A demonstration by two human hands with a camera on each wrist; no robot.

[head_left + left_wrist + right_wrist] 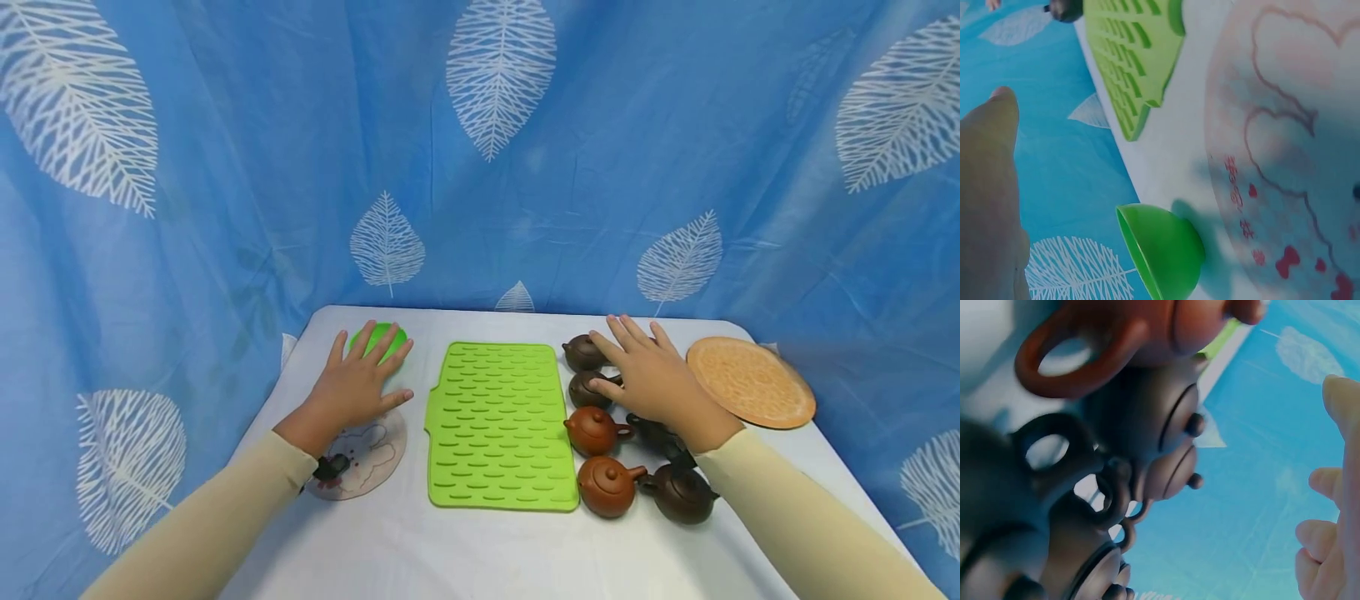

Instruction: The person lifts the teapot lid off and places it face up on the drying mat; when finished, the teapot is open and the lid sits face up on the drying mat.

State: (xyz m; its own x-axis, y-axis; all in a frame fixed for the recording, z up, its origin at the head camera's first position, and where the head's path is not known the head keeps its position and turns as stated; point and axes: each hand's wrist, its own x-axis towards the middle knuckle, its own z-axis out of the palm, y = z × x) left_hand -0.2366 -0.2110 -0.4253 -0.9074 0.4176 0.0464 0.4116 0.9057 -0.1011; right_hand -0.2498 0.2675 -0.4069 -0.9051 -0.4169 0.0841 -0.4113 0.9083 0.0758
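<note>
My left hand (348,392) is held out with fingers spread and holds nothing. In the head view it overlaps a small green bowl (396,335) and a round pale mat (378,471) printed with a cartoon outline. The left wrist view shows the bowl (1169,250) beside that mat. Fingers spread too, my right hand (656,383) holds nothing over the group of teapots. Two reddish-brown teapots (607,486) stand at the group's near left, with dark brown teapots (585,354) behind and to their right. Part of the group is hidden under the right hand and wrist.
A light green ridged mat (498,425) lies mid-table, its right edge close to the teapots. On the far right is a round tan board (750,382) with a mottled top. A blue leaf-print curtain (570,167) hangs behind the white table (480,554).
</note>
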